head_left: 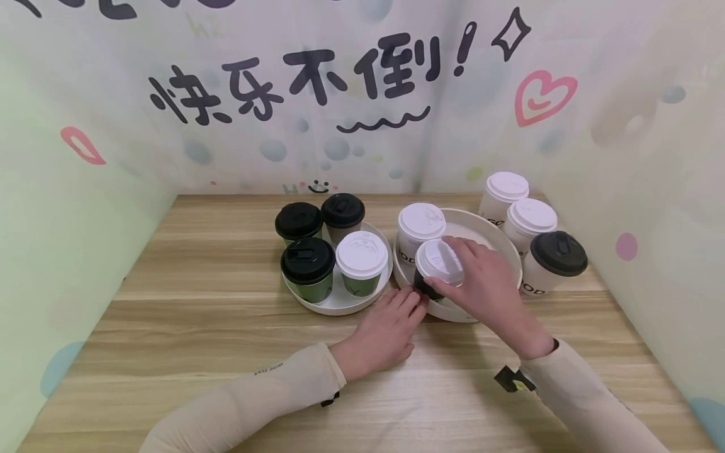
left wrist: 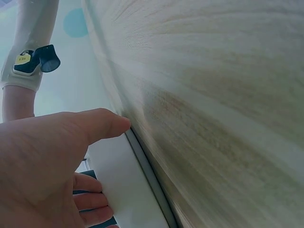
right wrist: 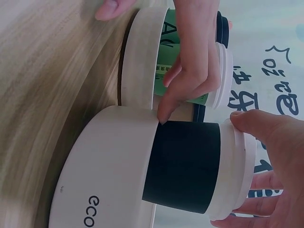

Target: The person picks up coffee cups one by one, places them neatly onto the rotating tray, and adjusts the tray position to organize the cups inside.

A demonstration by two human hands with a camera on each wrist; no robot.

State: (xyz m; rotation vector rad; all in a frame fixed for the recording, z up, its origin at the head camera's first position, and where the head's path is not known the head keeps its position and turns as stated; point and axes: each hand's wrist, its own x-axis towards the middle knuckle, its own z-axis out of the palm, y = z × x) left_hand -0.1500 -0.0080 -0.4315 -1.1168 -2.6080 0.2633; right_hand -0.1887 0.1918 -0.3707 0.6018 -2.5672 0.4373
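My right hand (head_left: 487,292) grips a black paper cup (right wrist: 183,166) by its white lid, thumb on one side and fingers on the other. The cup stands, slightly tilted, at the near left of a round white tray (head_left: 512,255); its base is hidden behind the rim. The left hand (head_left: 385,333) rests at that tray's near left edge, fingers extended, with a fingertip on the rim beside the cup. In the left wrist view its thumb (left wrist: 109,123) reaches along the tray's outer wall. A white-lidded cup (head_left: 420,223) stands behind the black one.
Another round white tray (head_left: 340,309), on the left, bears several cups, including green ones with black lids (head_left: 308,261) and a white lid (head_left: 362,255). Right of the trays stand two white-lidded cups (head_left: 531,217) and a black-lidded cup (head_left: 557,255). Printed fabric walls surround the wooden table (head_left: 198,340).
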